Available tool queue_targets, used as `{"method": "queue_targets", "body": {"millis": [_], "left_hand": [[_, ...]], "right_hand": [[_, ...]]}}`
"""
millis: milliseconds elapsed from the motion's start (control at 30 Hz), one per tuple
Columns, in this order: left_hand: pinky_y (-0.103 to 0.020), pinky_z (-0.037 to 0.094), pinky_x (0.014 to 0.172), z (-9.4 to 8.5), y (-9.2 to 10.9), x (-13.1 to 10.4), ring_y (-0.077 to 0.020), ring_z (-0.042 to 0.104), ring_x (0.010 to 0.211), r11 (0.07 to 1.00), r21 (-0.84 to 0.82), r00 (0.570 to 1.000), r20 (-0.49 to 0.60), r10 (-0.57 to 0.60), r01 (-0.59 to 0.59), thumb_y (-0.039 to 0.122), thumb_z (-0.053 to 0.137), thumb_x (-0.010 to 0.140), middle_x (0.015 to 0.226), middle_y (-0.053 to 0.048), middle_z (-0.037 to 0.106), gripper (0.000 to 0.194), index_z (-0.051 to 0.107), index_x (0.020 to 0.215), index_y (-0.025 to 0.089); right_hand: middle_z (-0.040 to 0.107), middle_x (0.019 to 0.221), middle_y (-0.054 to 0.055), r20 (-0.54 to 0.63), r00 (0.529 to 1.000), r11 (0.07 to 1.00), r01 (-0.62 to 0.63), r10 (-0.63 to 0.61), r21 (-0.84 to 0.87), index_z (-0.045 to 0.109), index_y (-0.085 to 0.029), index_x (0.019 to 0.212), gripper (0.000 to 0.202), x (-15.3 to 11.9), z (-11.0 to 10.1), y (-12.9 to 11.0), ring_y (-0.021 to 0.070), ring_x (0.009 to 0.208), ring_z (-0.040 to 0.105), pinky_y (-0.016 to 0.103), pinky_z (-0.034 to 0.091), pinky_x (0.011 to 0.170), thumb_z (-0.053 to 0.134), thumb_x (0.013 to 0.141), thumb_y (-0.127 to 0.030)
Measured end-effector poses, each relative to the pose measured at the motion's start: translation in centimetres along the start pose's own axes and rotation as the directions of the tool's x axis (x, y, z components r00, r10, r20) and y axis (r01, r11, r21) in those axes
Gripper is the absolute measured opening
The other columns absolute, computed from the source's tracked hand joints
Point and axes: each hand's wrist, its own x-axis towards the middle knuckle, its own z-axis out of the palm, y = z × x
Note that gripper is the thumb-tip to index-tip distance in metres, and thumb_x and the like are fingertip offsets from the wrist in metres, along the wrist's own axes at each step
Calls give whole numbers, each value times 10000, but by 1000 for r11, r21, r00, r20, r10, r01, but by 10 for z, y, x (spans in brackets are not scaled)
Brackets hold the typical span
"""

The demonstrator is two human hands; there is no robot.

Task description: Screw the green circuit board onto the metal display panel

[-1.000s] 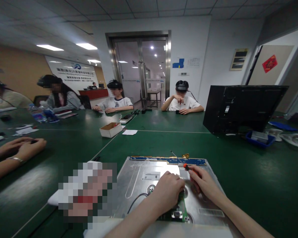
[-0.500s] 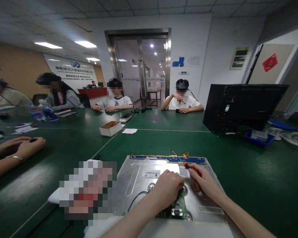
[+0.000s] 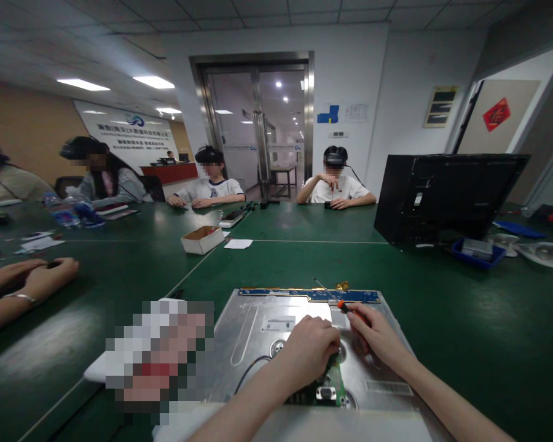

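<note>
A silver metal back panel of a display [image 3: 258, 334] lies flat on the green table in front of me, with a blue circuit strip [image 3: 308, 295] along its far edge. My left hand [image 3: 309, 352] rests closed on a green circuit board [image 3: 328, 385] near the panel's front. My right hand [image 3: 378, 336] holds a small screwdriver with an orange cap [image 3: 345, 307], its tip hidden under my fingers. A black cable [image 3: 251, 371] curves off the board to the left.
A black monitor [image 3: 447, 195] stands at the right, a blue tray [image 3: 474, 250] beside it. A small open box [image 3: 201, 239] and a paper sit mid-table. Another person's hands [image 3: 32, 276] rest at the left. Several people sit at the far side.
My hands stay on the panel almost unmoved. The view has shifted slightly to the right and down.
</note>
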Motion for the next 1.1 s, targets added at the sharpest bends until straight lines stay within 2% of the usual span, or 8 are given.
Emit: {"method": "queue_targets", "body": {"millis": [233,400,467,600,767,833,933,1100], "left_hand": [[-311,426,754,0,-1,-1,-217,637,844,999,-15,1000,6,28,-28,85,603,859,869,-45,702,116,676,844,174],[-316,427,749,1,-4,-2,-218,640,831,996,-79,999,9,34,-33,88,621,826,853,-37,707,112,686,837,179],[-315,427,753,2,-5,-1,-221,643,832,995,-95,1000,6,17,-17,80,626,818,852,-37,713,124,695,841,180],[-308,433,756,3,-6,0,-220,648,818,991,-134,1000,5,-27,27,92,656,800,846,-39,720,119,715,841,186],[-300,437,758,2,-7,1,-215,650,798,979,-193,998,15,-59,61,105,682,793,814,-35,722,97,732,818,184],[-300,436,756,2,-7,1,-214,649,792,978,-199,998,18,-62,65,115,686,795,805,-29,720,89,735,808,188],[-299,432,744,1,-7,0,-217,647,788,979,-195,999,14,-48,50,120,685,800,810,-34,718,83,735,817,184],[-284,424,744,1,-5,-2,-208,640,798,980,-194,999,4,-44,44,67,668,792,831,-40,716,116,720,806,170]], "right_hand": [[584,634,-14,-38,999,1000,11,-11,-19,672,-186,1119,411,-1,-1,-5,119,401,468,245,390,394,539,866,-482],[663,988,70,-136,990,998,42,-49,-52,699,-219,1111,390,-1,-11,-14,109,457,541,257,432,401,591,828,-464],[660,1040,82,-196,977,996,69,-80,-64,696,-213,1079,380,3,-16,-21,133,545,583,258,459,436,637,787,-449],[678,913,76,-295,946,991,124,-136,-58,618,-189,1027,413,14,-25,-46,189,649,620,276,499,471,698,727,-461],[676,963,90,-333,911,970,236,-243,-63,562,-192,1045,473,26,-37,-98,218,772,643,288,528,543,709,731,-514],[664,859,62,-283,902,937,272,-327,-218,599,-195,991,366,26,-42,-122,194,703,618,277,494,530,667,794,-497],[600,655,-10,-46,912,796,330,-407,-507,608,-222,892,240,20,-49,-151,143,526,525,263,414,486,625,846,-457],[636,717,-20,167,910,671,395,-380,-628,608,-251,883,125,6,-54,-166,135,573,549,246,375,516,664,845,-356]]}}
